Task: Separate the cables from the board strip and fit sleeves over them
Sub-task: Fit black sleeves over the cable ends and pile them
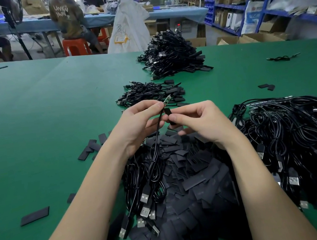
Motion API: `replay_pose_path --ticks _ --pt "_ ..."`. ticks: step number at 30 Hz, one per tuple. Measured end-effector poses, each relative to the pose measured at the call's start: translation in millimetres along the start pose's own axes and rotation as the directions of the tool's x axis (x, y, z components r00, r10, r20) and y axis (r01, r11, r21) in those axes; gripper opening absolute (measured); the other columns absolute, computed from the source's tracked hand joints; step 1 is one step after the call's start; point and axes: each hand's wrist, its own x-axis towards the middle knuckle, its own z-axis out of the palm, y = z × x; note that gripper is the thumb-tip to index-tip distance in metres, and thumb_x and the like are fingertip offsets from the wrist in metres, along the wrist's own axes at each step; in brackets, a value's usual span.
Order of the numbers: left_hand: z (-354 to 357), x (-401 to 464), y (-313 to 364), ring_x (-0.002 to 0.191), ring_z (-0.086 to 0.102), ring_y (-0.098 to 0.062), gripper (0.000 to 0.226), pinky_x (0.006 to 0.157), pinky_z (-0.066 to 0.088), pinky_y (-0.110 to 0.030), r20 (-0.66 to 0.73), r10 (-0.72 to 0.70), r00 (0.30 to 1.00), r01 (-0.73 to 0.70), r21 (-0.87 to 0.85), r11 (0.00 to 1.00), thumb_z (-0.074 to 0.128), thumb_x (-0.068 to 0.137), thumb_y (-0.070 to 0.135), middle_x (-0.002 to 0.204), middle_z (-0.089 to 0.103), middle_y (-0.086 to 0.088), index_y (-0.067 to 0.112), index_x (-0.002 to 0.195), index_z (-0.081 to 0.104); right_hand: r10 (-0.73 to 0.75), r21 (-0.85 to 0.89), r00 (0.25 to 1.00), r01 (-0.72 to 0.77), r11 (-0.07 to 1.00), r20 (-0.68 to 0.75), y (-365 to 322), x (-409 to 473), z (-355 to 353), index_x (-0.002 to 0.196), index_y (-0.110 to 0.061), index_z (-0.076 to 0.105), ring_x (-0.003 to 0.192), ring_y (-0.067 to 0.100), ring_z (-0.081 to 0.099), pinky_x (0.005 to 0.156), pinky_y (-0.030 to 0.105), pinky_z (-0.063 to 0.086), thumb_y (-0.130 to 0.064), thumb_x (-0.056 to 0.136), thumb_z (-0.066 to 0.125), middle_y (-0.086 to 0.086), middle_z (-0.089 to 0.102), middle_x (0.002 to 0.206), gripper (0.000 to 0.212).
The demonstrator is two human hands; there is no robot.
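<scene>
Nearest the camera, a heap of flat black sleeves [190,208] is lying on the green worktop [29,119], too many to count, with about seven USB plugs [144,198] of loose cables resting on its left side. To the right, a large tangle of black cables [301,138] is spreading toward the edge. Above the heap, two hands are working close together. The left hand [139,122] is pinching one cable [157,136] just below its small board end [168,100], the cable hanging down to the heap. The right hand [197,122] is pinching one black sleeve [170,116] between thumb and fingers, just beside the cable. Farther off, two piles of cables are sitting: a small one [149,93] and a taller one [172,57]. Beyond the worktop, three people are sitting at a blue table [167,12].
</scene>
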Motion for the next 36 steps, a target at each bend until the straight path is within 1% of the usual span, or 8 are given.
replay_pose_path --ticks 3,7,10,15,19,23,27,36 --pt "0.3 -0.2 0.2 0.071 0.071 -0.015 0.005 0.068 0.059 -0.022 -0.003 -0.006 1.0 0.006 -0.006 1.0 0.07 0.092 0.012 0.085 0.074 -0.007 0.013 0.087 0.07 0.022 0.021 1.0 -0.022 1.0 0.013 -0.2 -1.2 -0.8 0.11 -0.003 0.076 0.085 0.016 0.076 0.065 0.02 0.058 -0.006 0.09 0.073 0.008 0.079 0.099 0.02" --pt "0.8 -0.5 0.8 0.075 0.072 -0.016 0.006 0.071 0.059 -0.023 0.002 0.002 1.0 -0.002 -0.004 1.0 0.069 0.092 0.012 0.083 0.073 -0.005 0.014 0.086 0.07 0.029 0.047 0.999 -0.028 0.999 -0.016 -0.6 -2.1 -0.9 0.105 -0.009 0.077 0.082 0.016 0.076 0.065 0.02 0.058 -0.006 0.084 0.079 0.006 0.08 0.095 0.021" --pt "1.5 -0.6 0.3 0.078 0.073 -0.018 0.006 0.068 0.058 -0.022 -0.003 0.012 1.0 -0.012 -0.011 1.0 0.07 0.091 0.011 0.081 0.073 -0.001 0.013 0.085 0.07 0.028 0.083 0.995 -0.02 0.996 -0.099 -0.7 -1.3 -2.5 0.103 -0.01 0.076 0.082 0.02 0.077 0.066 0.021 0.059 -0.008 0.081 0.083 0.008 0.079 0.091 0.023" --pt "3.6 0.4 -0.6 0.075 0.072 -0.018 0.007 0.07 0.058 -0.022 -0.006 0.037 0.999 -0.037 0.017 0.999 0.074 0.088 0.009 0.08 0.071 -0.005 0.013 0.083 0.072 0.1 0.404 0.954 0.025 0.914 -0.284 -5.9 1.9 -5.0 0.097 -0.007 0.077 0.085 0.02 0.077 0.066 0.019 0.058 -0.01 0.08 0.082 0.01 0.079 0.095 0.018" --pt "4.9 0.4 -0.9 0.076 0.073 -0.019 0.009 0.072 0.058 -0.022 0.003 0.046 0.999 -0.046 0.039 0.998 0.077 0.086 0.009 0.08 0.072 -0.007 0.015 0.079 0.074 0.16 0.569 0.935 0.052 0.821 -0.316 -11.2 3.6 -1.0 0.097 -0.004 0.076 0.08 0.017 0.076 0.068 0.02 0.058 -0.009 0.082 0.081 0.01 0.079 0.092 0.016" --pt "6.1 -0.3 -0.9 0.079 0.073 -0.02 0.015 0.075 0.058 -0.023 0.018 0.056 0.998 -0.057 0.068 0.996 0.077 0.086 0.01 0.081 0.073 -0.007 0.019 0.074 0.077 0.187 0.607 0.921 0.064 0.792 -0.341 -13.0 4.6 6.1 0.097 -0.003 0.075 0.079 0.018 0.076 0.067 0.02 0.058 -0.006 0.082 0.081 0.011 0.079 0.092 0.017" --pt "7.2 -0.5 -1.3 0.079 0.073 -0.02 0.006 0.078 0.058 -0.024 0.005 0.067 0.998 -0.067 0.082 0.994 0.078 0.086 0.011 0.081 0.073 -0.007 0.014 0.081 0.076 0.19 0.599 0.9 0.093 0.796 -0.393 -12.1 6.1 9.5 0.092 -0.005 0.075 0.079 0.019 0.076 0.066 0.02 0.059 -0.004 0.081 0.082 0.011 0.079 0.092 0.013" --pt "6.3 0.1 -3.5 0.079 0.073 -0.017 0.003 0.08 0.058 -0.022 -0.008 0.088 0.996 -0.087 0.102 0.991 0.079 0.085 0.01 0.084 0.076 -0.007 0.013 0.083 0.079 0.224 0.623 0.899 0.067 0.78 -0.377 -10.9 4.7 13.8 0.098 -0.003 0.074 0.08 0.017 0.076 0.073 0.023 0.061 -0.003 0.081 0.082 0.013 0.078 0.098 0.019"
